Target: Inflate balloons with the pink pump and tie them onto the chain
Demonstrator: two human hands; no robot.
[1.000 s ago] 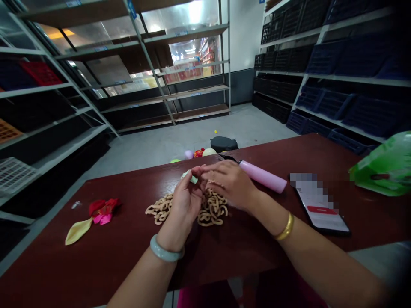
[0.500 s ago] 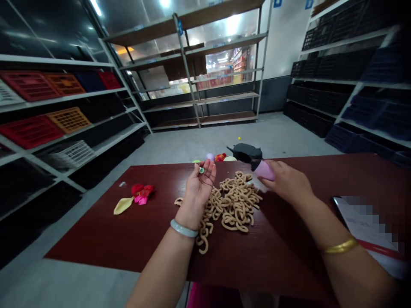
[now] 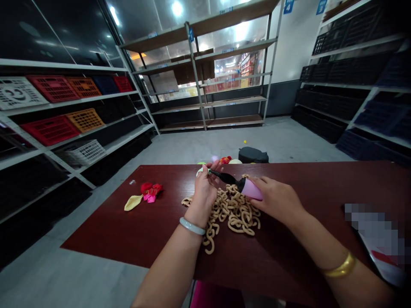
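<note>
My left hand [image 3: 205, 192] is closed on a pale green balloon [image 3: 199, 171], held at its neck between thumb and fingers. My right hand [image 3: 279, 197] is wrapped round the lilac body of a hand balloon pump [image 3: 252, 189]. The pump's long black nozzle points left, its tip at the balloon's neck; how far it goes in is hidden by my fingers. Below both hands lies a heap of tan curved, ring-like pieces [image 3: 237, 216]. To the left, a limp yellow balloon [image 3: 133, 202] lies beside a red bundle [image 3: 151, 188] and a pink piece [image 3: 150, 198].
The dark red table [image 3: 173, 239] carries a flat, partly blurred item [image 3: 375, 244] on the right. Past its far edge show round coloured things [image 3: 225, 160] and a dark grey object [image 3: 253, 155]. Shelves with crates [image 3: 48, 129] stand on both sides.
My right hand has brought the pump left and down, so its nozzle now meets the green balloon. My left fingers have closed in around the balloon. The view has shifted slightly.
</note>
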